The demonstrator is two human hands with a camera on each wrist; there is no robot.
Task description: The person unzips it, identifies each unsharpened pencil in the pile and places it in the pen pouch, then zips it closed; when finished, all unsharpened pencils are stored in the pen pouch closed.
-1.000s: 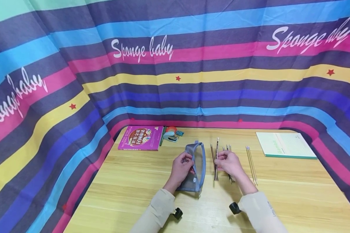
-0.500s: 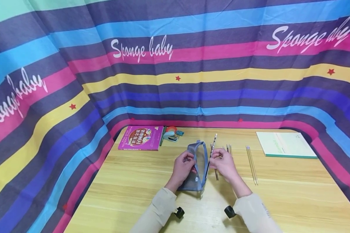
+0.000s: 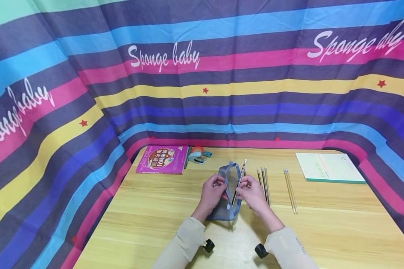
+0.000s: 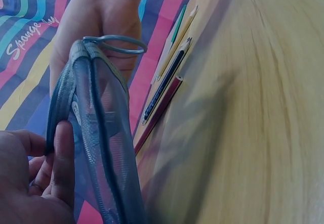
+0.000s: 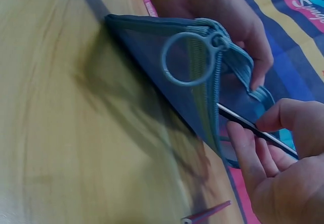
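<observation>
A blue mesh pencil pouch [image 3: 226, 209] stands on the wooden table [image 3: 340, 228], its zipped edge gaping upward. My left hand [image 3: 218, 188] pinches the pouch's left rim [image 4: 61, 95]. My right hand [image 3: 245, 186] pinches a dark pencil [image 3: 239, 180] and its lower end is inside the pouch's mouth. In the right wrist view the pencil [image 5: 253, 129] slants into the opening beside the round zipper ring [image 5: 185, 58], with my right fingers [image 5: 248, 153] round it. Several loose pencils [image 3: 264, 181] lie just right of the pouch, and a pale pair [image 3: 290, 187] lies further right.
A magenta book [image 3: 163, 159] lies at the far left of the table, with a blue stapler and small items [image 3: 198, 156] beside it. A pale green notebook [image 3: 329, 167] lies at the far right. A striped curtain [image 3: 202, 74] walls in the table.
My right hand lifted one pencil from the row on the table and carried it left to the pouch's mouth. The left hand kept its hold on the pouch.
</observation>
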